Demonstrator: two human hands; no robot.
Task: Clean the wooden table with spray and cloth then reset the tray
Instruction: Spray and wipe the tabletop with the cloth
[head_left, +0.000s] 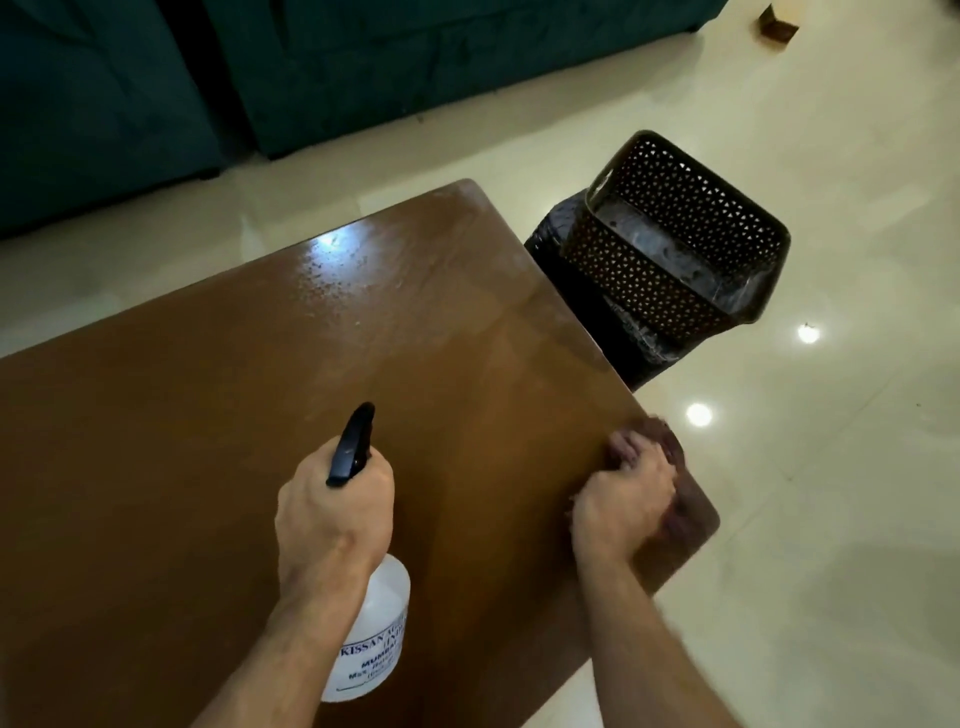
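Where ceiling light glares on the wooden table (208, 441), wet droplets speckled toward far edge. Left hand (332, 514) wrapped round neck of white spray bottle (376, 634), black nozzle pointing away. Right hand (623, 499) curled on brown cloth (680, 499), pressed at table's near right corner. Beyond right edge, perforated brown basket (675, 244) on glossy cream tile floor (831, 156); dark green sofa (337, 67) behind.

A dark perforated basket (675, 260) is sitting on a black stool (613, 332) on the cream tiled floor (831, 519). Dark green sofas (311, 67) are standing along the far side. A small brown object (777, 21) is lying on the floor beyond.
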